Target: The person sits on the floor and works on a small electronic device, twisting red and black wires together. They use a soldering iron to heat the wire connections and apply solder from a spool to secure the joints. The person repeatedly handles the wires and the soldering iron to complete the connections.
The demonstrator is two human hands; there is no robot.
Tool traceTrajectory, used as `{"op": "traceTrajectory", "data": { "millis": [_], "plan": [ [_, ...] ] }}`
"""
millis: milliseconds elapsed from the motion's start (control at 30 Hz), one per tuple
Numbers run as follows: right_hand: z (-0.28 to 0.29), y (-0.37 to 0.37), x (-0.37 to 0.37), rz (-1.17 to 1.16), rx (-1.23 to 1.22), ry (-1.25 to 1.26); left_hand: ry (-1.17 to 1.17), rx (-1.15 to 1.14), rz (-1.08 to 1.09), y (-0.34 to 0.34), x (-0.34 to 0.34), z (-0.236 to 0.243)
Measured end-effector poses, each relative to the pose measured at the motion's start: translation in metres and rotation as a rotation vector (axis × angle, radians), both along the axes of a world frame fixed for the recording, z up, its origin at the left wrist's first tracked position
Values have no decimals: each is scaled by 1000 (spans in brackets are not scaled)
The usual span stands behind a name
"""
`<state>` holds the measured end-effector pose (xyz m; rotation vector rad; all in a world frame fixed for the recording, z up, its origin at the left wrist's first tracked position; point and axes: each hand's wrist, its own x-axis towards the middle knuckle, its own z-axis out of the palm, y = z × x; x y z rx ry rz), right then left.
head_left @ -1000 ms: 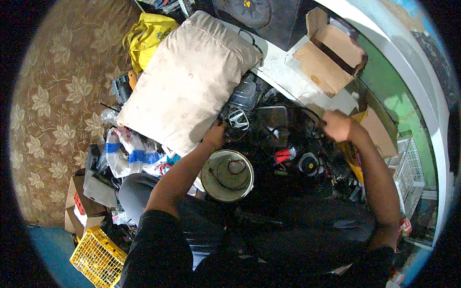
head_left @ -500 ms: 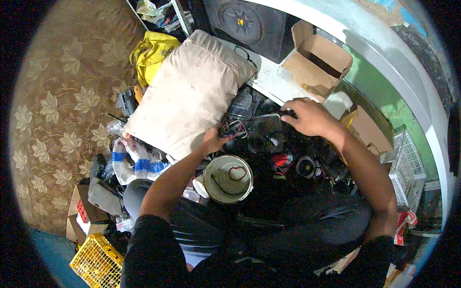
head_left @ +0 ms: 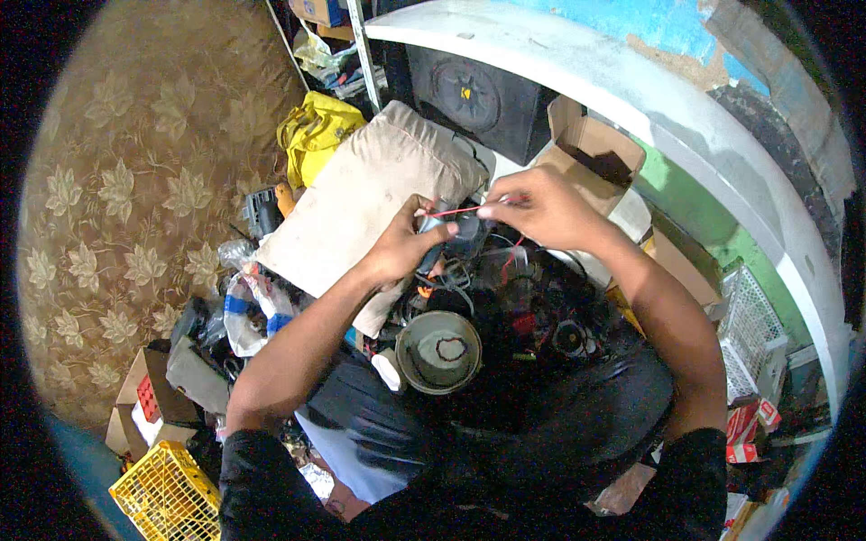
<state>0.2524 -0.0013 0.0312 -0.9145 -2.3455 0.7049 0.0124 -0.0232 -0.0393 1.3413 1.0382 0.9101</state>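
A thin red wire runs taut between my two hands, above the clutter in front of me. My left hand pinches its left end between thumb and fingers. Closed on its other end is my right hand, and a loose red length hangs below that hand. A bluish-grey, tool-like shape with an orange part shows under my left hand; whether I hold it is unclear. Nearer to me stands a round, pale bucket, with a small reddish wire loop inside it.
A beige cushion lies left of my hands, by a yellow bag. Behind are a black speaker and an open cardboard box. Dark, tangled parts fill the middle. A yellow crate sits lower left, a white basket right.
Both hands have come up and closer together, and the red wire is now stretched between them. The dark item in my right hand no longer shows. The whole view has shifted slightly.
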Motion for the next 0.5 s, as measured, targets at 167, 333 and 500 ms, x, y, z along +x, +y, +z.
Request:
{"op": "traceTrajectory", "data": {
  "millis": [167, 333, 500],
  "plan": [
    [47, -1, 21, -257, 188, 103, -111, -80, -209, 5, -8, 9],
    [51, -10, 9, -361, 203, 219, -484, -236, -205, 4, 8, 4],
    [51, -23, -9, -354, 329, 165, -170, -137, -143, 26, 8, -6]
  ]
}}
